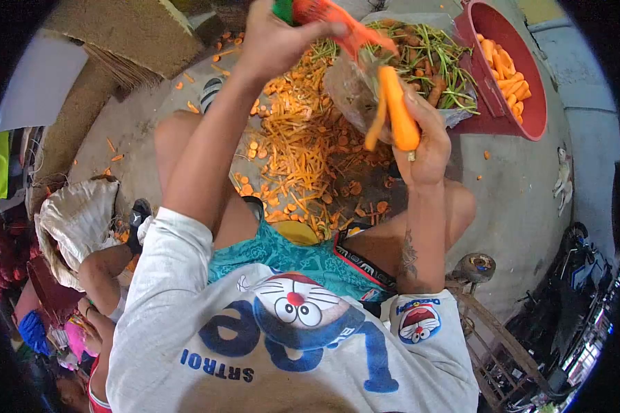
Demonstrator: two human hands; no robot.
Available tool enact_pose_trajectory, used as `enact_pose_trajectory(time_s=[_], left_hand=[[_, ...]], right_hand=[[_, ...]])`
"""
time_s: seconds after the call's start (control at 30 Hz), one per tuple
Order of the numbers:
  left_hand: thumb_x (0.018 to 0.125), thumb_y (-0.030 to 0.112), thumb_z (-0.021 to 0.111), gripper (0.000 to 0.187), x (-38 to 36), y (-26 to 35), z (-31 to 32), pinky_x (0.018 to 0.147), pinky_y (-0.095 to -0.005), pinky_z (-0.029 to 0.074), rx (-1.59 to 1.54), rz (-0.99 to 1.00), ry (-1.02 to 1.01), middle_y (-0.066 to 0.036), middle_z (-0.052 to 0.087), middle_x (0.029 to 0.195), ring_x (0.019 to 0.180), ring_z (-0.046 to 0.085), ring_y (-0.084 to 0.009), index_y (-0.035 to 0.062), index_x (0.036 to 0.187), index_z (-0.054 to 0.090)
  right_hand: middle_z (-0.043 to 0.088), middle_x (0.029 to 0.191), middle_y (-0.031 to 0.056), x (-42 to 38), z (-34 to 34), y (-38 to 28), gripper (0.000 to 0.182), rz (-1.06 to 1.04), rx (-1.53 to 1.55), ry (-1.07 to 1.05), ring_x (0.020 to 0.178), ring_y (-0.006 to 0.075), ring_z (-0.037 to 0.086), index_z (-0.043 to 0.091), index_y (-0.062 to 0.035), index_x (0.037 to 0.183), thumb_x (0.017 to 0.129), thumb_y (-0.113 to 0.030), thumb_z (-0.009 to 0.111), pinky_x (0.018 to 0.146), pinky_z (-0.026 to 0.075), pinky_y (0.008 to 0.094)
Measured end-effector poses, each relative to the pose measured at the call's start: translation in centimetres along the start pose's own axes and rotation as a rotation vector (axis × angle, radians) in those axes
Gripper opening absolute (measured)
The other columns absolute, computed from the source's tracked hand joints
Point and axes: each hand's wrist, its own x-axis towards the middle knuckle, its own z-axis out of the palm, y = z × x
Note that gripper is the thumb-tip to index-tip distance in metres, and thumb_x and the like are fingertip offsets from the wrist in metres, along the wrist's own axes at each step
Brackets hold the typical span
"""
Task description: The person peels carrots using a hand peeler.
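My left hand (275, 45) is raised at the top, closed round an orange-red peeler (348, 27) with a bit of green at its grip end. The peeler slants down to the right, its lower end right at the tip of a carrot (401, 113). My right hand (428, 134) grips this bright orange carrot, its stem end towards me. A loose strip of peel (376, 127) hangs beside it. Behind the hands, a clear plastic bag (351, 93) holds unpeeled carrots (437, 86) with green stalks (455, 51). Peelings (296, 148) and round slices are heaped on the floor between my legs.
A red tub (536, 113) with peeled carrots (506, 72) stands tilted at the upper right. A metal-framed cart (492, 337) with a wheel is by my right side. At the left are a white sack (83, 217) and another person's leg (107, 272).
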Motion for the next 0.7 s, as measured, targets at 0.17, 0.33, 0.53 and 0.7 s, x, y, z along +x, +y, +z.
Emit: enact_pose_trajectory(time_s=[0.17, 0.33, 0.53, 0.7], left_hand=[[0.078, 0.011, 0.088, 0.033, -2.8, 0.6, 3.2, 0.067, -0.0252, 0.053, 0.051, 0.182, 0.003, 0.0, 0.07, 0.088, 0.076, 0.064, -0.0076, 0.0063, 0.099, 0.063], [0.077, 0.012, 0.089, 0.035, -1.4, -0.3, 0.8, 0.071, -0.0253, 0.051, 0.096, 0.011, -0.045, 0.002, 0.067, 0.086, 0.079, 0.062, -0.0066, 0.0069, 0.098, 0.062], [0.074, 0.011, 0.091, 0.038, -3.0, -0.2, 3.0, 0.073, -0.0248, 0.052, 0.133, 0.092, 0.047, 0.003, 0.066, 0.087, 0.082, 0.062, -0.0061, 0.0073, 0.098, 0.062], [0.072, 0.012, 0.092, 0.042, -1.5, 0.5, 1.8, 0.077, -0.026, 0.051, -0.036, -0.078, -0.087, 0.004, 0.065, 0.089, 0.085, 0.061, -0.0069, 0.008, 0.102, 0.063]], right_hand=[[0.068, 0.12, 0.0158, 0.7, 0.3, -0.1, 0.044, -0.011, 0.034, -0.021, 0.099, 0.0188, 0.068, 0.058, 0.0104, 0.134, 0.1, -0.018, 0.055, 0.085, 0.054, 0.0296], [0.071, 0.106, 0.0091, -0.3, 2.2, -0.6, 0.042, -0.023, -0.123, 0.055, 0.074, 0.0098, 0.063, 0.063, 0.0074, 0.131, 0.101, -0.021, 0.056, 0.058, 0.05, 0.0256], [0.07, 0.11, 0.01, 0.7, 0.2, -0.2, 0.046, -0.026, -0.026, 0.058, 0.084, 0.0114, 0.066, 0.058, 0.0079, 0.137, 0.1, -0.02, 0.056, 0.064, 0.054, 0.0257], [0.069, 0.11, 0.0121, -0.4, 1.6, -0.3, 0.045, -0.111, -0.115, 0.101, 0.088, 0.0168, 0.068, 0.058, 0.0089, 0.136, 0.1, -0.019, 0.056, 0.075, 0.056, 0.0297]])
